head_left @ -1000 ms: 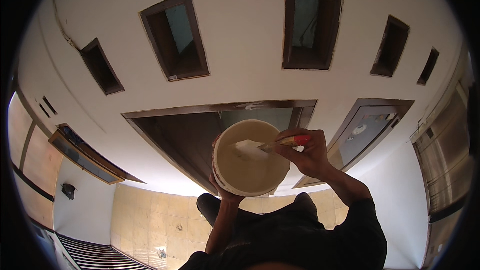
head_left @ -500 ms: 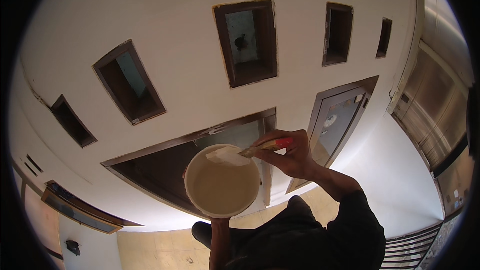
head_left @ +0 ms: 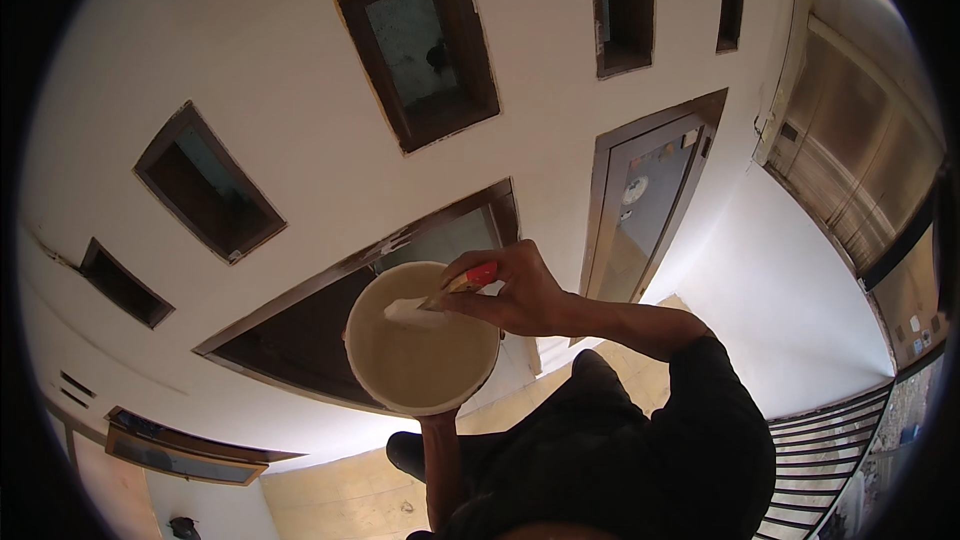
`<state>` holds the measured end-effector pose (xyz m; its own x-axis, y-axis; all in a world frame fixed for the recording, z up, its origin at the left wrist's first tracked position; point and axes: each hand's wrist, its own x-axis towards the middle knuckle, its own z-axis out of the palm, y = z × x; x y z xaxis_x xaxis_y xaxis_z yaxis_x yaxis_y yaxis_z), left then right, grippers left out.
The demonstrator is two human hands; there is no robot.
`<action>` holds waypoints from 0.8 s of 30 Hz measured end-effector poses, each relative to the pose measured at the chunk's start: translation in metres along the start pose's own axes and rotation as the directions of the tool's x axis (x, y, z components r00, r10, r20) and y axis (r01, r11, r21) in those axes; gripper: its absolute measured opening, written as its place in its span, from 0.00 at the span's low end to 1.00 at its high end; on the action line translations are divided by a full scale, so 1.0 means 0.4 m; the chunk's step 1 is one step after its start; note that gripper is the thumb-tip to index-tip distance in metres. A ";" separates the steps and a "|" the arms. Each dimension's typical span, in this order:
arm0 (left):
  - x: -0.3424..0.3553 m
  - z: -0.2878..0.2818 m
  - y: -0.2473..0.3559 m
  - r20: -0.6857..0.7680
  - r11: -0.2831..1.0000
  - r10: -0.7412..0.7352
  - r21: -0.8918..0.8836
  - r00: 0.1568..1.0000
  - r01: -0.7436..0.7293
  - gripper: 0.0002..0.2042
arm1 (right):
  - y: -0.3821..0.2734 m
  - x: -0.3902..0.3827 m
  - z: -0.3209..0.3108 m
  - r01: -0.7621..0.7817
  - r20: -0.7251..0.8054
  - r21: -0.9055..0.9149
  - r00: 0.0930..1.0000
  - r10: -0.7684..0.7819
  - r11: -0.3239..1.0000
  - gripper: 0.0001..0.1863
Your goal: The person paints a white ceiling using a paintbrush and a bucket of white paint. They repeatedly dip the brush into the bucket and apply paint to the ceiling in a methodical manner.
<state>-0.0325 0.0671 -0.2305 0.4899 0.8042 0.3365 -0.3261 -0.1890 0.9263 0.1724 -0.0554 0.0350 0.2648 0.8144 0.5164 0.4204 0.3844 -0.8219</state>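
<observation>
A round white bucket with pale paint inside is held up in front of me. My left hand supports it from below. Its fingers wrap the sides and are mostly hidden, with only tips showing at the left and right of the rim. Over the bucket's far right rim, my right hand pinches a paintbrush by its handle, which has a red end. The white-coated bristles point left and lie inside the bucket, near the inner wall.
Ahead is a white wall with several dark-framed recessed openings. A large dark-framed window lies behind the bucket, and a grey-framed door stands to its right. Black railing bars are at the lower right, above a beige floor.
The brush has gone deeper into the bucket, moving left with my right hand. The bucket sits slightly farther left and higher in view. The whole view has tilted and shifted.
</observation>
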 end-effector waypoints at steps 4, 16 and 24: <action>-0.013 0.007 0.025 -0.029 1.000 0.010 0.024 1.000 -0.009 0.54 | 0.021 0.021 -0.020 0.123 -0.051 -0.178 0.990 -0.134 0.976 0.10; 0.017 0.058 0.170 -0.130 0.945 0.261 0.237 0.957 -0.226 0.55 | -0.048 0.004 -0.079 0.047 -0.166 -0.006 0.985 -0.047 0.999 0.10; 0.037 0.088 0.294 -0.302 0.965 0.250 0.159 0.920 -0.210 0.56 | -0.050 -0.005 0.040 -0.113 0.267 0.091 0.960 0.085 0.989 0.09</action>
<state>-0.0352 0.0367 -0.1105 0.1252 0.8625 0.4903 -0.2888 -0.4411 0.8497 0.1494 -0.0576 0.0467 0.0581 0.9305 0.3617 0.3068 0.3281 -0.8934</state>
